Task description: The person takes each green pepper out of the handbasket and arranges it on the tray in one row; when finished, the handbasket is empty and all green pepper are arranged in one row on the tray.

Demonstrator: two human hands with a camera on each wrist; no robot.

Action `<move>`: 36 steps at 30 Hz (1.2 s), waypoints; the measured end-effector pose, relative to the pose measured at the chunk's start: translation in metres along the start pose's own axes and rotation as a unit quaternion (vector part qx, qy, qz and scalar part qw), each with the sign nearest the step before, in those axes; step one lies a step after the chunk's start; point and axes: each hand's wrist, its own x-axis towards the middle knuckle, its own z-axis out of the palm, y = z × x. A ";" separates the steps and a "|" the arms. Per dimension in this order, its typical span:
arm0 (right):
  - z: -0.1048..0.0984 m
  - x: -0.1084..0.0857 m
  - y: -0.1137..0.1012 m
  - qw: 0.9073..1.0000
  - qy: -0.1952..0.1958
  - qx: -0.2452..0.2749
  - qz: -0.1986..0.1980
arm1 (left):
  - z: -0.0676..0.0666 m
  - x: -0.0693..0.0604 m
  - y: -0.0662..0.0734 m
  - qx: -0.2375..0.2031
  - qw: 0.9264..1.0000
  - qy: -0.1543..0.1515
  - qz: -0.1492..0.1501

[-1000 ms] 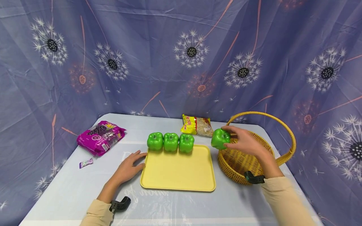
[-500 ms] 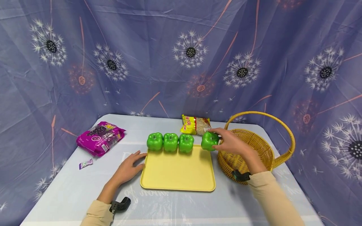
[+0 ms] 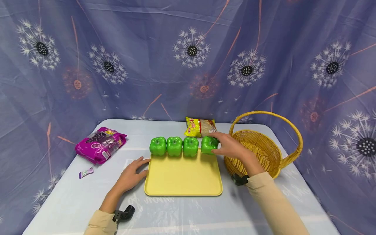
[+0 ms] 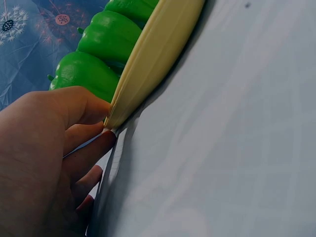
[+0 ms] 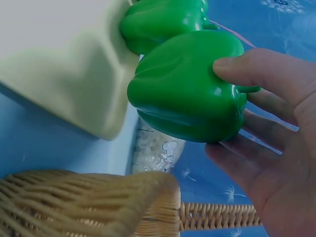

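Note:
My right hand [image 3: 230, 147] grips a shiny green bell pepper [image 3: 207, 146] by its stem end, thumb on one side and fingers on the other. The pepper is over the tray's far right corner; whether it touches down is unclear. Left of it, three more green bell peppers [image 3: 174, 146] stand in a row along the far edge of the yellow tray [image 3: 182, 179]. My left hand [image 3: 132, 174] rests at the tray's left side, fingertips touching its edge, as the left wrist view also shows.
A yellow wicker basket [image 3: 274, 160] with a tall handle stands right of the tray, under my right forearm. Behind the peppers lies a yellow-and-clear snack bag [image 3: 200, 127]. At the left are a purple bag [image 3: 101, 145] and a small purple wrapped candy [image 3: 86, 173].
My right hand has carried its bell pepper left from beside the basket to the right end of the pepper row. My left hand has stayed at the tray's edge.

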 end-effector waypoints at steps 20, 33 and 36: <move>0.020 0.018 0.008 0.999 -0.035 -0.034 0.012 | -0.001 -0.001 0.000 -0.002 1.000 -0.001 0.005; 0.023 0.022 0.007 0.998 -0.046 -0.029 0.018 | -0.001 -0.001 -0.001 0.002 1.000 0.002 0.004; 0.023 0.021 0.008 0.998 -0.048 -0.029 0.026 | 0.000 -0.001 0.000 0.001 1.000 -0.001 0.001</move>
